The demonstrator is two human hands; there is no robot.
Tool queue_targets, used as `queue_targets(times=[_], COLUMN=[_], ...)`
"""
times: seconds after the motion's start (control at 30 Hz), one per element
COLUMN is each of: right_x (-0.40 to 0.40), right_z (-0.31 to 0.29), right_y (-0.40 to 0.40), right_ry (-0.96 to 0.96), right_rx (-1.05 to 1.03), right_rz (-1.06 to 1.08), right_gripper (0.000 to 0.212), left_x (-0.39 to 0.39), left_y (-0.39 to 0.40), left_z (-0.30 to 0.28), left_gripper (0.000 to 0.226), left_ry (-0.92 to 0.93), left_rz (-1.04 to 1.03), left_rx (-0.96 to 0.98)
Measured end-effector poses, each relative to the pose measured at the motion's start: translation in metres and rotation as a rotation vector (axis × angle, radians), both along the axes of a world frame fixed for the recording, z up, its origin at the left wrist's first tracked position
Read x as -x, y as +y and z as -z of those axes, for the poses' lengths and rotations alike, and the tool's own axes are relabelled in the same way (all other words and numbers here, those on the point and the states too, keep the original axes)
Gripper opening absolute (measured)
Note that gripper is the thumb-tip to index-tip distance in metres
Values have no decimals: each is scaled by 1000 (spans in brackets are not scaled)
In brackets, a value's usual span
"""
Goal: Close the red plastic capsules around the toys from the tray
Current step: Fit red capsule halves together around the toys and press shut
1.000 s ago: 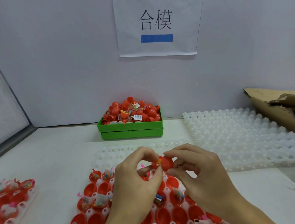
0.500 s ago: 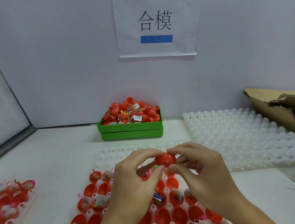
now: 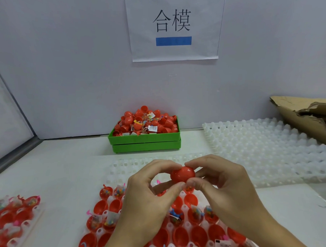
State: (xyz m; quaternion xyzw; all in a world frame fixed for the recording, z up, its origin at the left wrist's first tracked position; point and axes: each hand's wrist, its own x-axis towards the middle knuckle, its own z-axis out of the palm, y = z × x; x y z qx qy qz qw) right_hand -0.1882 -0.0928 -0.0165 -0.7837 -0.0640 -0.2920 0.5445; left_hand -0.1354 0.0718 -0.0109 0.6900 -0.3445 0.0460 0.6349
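At the counter's (image 3: 68,167) near left corner lies a white cell tray (image 3: 10,227) filled with red capsule halves, several of them carrying bagged toys. Further right, along the near edge, a second tray (image 3: 187,225) of the same kind sits beneath the hands — its open red halves (image 3: 115,205) hold small clear bags of coloured toy pieces (image 3: 110,217), while others sit bare.

The left hand (image 3: 145,203) is raised above this tray, thumb and forefinger curled and pinching the left side of a red plastic capsule (image 3: 182,174). The right hand (image 3: 228,191) pinches the capsule's right side in the same way, so both hands hold it between them (its two halves appear joined, though the seam is hidden by the fingertips). The capsule is clear of the tray, above its far rows.

Behind, against the counter's far edge, a green box (image 3: 145,141) is heaped with red capsules (image 3: 143,120). A paper sign (image 3: 173,26) hangs on the wall above it. Toward the far right corner lie empty white cell trays (image 3: 269,144) and, past them, torn brown cardboard (image 3: 306,118).
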Motion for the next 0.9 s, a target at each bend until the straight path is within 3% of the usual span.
queue_targets(times=[0.37, 0.6, 0.8, 0.9], right_x=[0, 2, 2, 2], right_z=[-3, -2, -3, -2], right_y=[5, 6, 4, 7], right_ry=[115, 115, 40, 9], right_rx=[-233, -169, 17, -5], right_rz=[-38, -40, 2, 49], right_gripper=[24, 30, 37, 41], left_x=[-3, -3, -3, -2], left_y=[-1, 0, 1, 1], left_z=[1, 1, 0, -1], left_gripper=[31, 33, 33, 33], left_ry=[40, 6, 9, 5], left_rz=[-33, -37, -46, -41], left_rx=[5, -42, -58, -56])
